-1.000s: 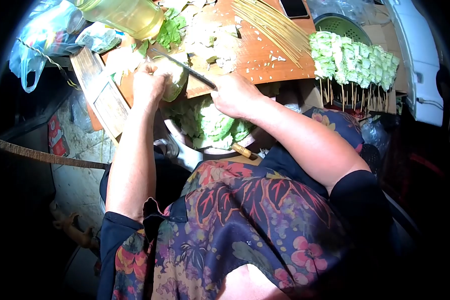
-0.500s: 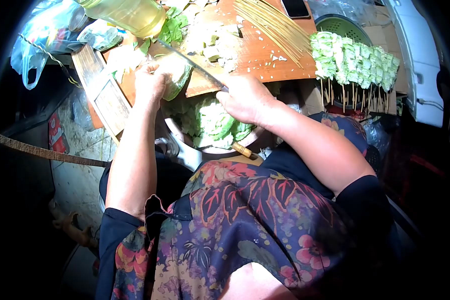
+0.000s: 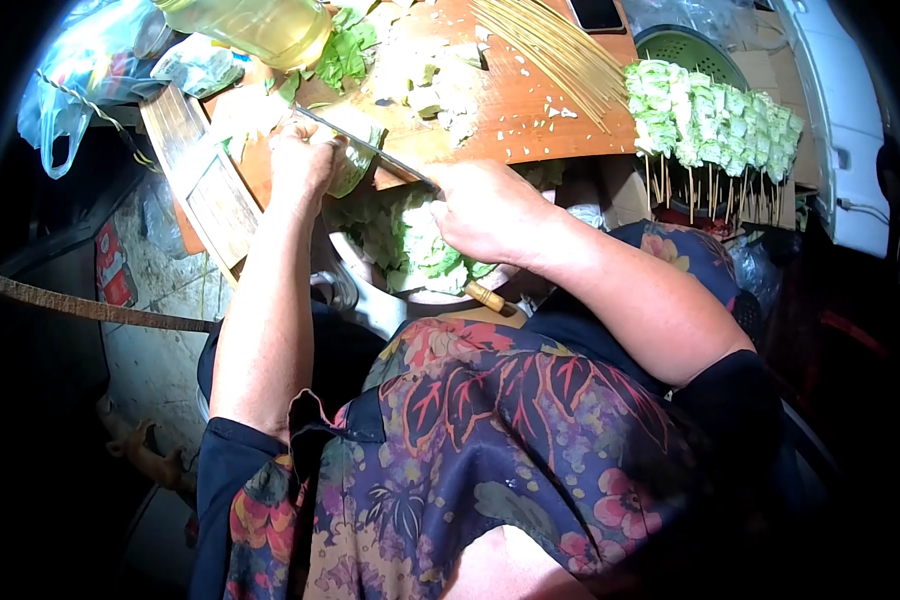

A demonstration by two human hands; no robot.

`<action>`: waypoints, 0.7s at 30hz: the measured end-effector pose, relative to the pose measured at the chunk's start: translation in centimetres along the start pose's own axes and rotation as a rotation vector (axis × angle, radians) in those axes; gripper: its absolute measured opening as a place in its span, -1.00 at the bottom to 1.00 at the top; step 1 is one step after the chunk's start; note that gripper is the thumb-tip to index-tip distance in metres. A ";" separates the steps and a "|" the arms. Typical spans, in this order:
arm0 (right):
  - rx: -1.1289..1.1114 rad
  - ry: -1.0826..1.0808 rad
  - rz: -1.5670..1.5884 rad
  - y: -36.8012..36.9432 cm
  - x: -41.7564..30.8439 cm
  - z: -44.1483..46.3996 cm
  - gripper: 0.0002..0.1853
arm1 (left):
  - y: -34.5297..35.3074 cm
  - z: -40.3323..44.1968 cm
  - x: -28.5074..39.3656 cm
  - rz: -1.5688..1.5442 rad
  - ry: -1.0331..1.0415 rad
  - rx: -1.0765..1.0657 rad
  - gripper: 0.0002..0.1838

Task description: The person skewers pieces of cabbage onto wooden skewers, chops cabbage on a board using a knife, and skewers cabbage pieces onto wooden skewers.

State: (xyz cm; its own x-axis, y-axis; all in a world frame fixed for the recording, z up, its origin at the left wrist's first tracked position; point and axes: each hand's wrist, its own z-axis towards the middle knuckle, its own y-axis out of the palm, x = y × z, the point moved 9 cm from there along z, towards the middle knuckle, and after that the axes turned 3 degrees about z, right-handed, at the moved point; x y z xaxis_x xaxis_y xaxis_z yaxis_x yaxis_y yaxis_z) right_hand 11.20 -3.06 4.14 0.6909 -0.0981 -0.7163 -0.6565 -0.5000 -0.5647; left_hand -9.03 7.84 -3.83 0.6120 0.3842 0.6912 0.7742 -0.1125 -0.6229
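Observation:
My right hand [image 3: 490,212] is closed around the handle of a knife [image 3: 370,149], whose narrow blade points up and left. The blade lies across a pale green cabbage leaf [image 3: 358,170] at the edge of the wooden board [image 3: 530,140]. My left hand [image 3: 305,160] presses on that leaf with curled fingers, close beside the blade. Below the board's edge, cut cabbage pieces [image 3: 420,240] fill a basin [image 3: 355,262], partly hidden by my right hand. Whether the blade has cut into the leaf cannot be made out.
Bamboo skewers [image 3: 560,60] lie on the board near a phone [image 3: 596,14]. Skewered cabbage [image 3: 715,120] is stacked at the right, before a green colander [image 3: 692,48]. A jar of yellowish liquid [image 3: 260,35] and a blue plastic bag [image 3: 85,80] are at the upper left.
The knife and my right hand have shifted down and slightly left, bringing the blade nearer my left hand. My left hand has hardly moved.

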 end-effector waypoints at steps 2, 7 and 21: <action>-0.004 0.004 0.018 -0.3 -0.1 0.3 -0.63 | 0.1 -0.2 0.3 0.001 -0.005 -0.013 -0.76; -0.091 0.062 0.000 -1.5 -1.1 1.1 -0.72 | 0.5 0.1 -0.2 -0.023 -0.017 -0.038 -0.78; 0.118 -0.082 0.037 1.3 0.4 3.0 -0.76 | -5.7 1.0 -0.5 0.273 0.028 0.231 -0.41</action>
State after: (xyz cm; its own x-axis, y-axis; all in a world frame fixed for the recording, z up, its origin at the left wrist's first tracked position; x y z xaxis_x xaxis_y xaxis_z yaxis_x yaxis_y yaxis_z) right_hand 9.68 -1.12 1.91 0.6419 -0.0416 -0.7657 -0.7154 -0.3920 -0.5784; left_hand -13.91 9.24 -0.99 0.7977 0.3427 0.4961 0.5269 0.0039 -0.8499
